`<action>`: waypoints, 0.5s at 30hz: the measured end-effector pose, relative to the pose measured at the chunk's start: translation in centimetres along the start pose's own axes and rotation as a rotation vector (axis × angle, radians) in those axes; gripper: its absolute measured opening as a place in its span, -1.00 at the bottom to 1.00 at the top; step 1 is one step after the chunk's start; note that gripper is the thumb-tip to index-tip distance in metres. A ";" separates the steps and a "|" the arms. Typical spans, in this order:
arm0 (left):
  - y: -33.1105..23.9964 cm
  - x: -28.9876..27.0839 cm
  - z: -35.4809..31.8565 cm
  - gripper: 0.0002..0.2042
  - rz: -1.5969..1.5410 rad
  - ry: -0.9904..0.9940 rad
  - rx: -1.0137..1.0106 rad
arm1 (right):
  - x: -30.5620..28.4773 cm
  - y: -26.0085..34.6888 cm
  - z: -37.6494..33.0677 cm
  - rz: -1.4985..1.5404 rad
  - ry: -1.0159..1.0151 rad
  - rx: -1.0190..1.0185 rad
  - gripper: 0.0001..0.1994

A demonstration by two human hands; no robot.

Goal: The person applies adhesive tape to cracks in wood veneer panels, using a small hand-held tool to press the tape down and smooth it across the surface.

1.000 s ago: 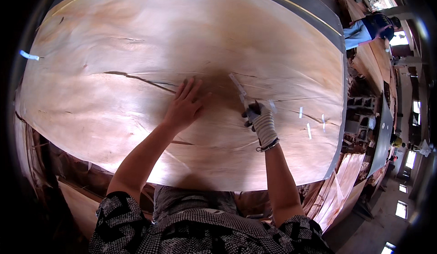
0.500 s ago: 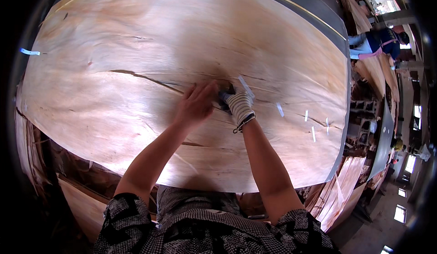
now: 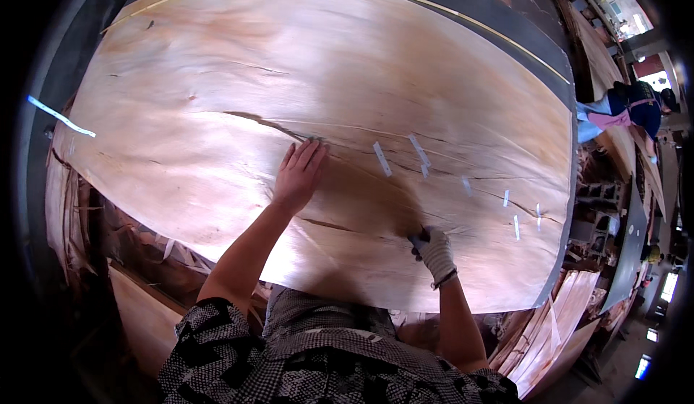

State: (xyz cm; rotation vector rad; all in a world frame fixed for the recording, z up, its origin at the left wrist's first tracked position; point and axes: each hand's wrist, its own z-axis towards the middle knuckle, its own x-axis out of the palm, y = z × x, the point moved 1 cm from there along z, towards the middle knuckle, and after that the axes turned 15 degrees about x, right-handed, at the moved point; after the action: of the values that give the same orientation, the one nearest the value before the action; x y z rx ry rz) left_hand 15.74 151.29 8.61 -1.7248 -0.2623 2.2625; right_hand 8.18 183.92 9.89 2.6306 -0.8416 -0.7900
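My bare left hand (image 3: 298, 175) lies open, flat on the wood sheet (image 3: 217, 115) beside its crack (image 3: 267, 123). My gloved right hand (image 3: 436, 252) grips a small tool (unclear which). Tape strips (image 3: 382, 159) bridge the right stretch; the left stretch looks unpatched.

Two arms reach forward, one hand bare and flat, the other gloved and closed.

The left hand (image 3: 298, 176) is bare, palm down, its fingers (image 3: 312, 154) straight and close together, pointing up and away from the body; the bare left forearm runs back down to a patterned short sleeve. The right hand (image 3: 435, 248) wears a white knit glove and is curled into a closed grip, wrist bent slightly, with the bare right forearm rising nearly straight from the lower edge.
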 end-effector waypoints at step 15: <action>4.4 -4.6 -3.1 -0.51 -0.283 -0.088 -0.030 | 8.2 6.5 -5.8 -0.011 0.118 -0.180 -0.85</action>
State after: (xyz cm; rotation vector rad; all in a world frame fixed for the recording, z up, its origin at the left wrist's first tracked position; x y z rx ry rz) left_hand 19.31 145.58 10.62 -1.4961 -0.5254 2.1374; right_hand 14.18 174.34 13.82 2.4970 -0.6918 -0.6723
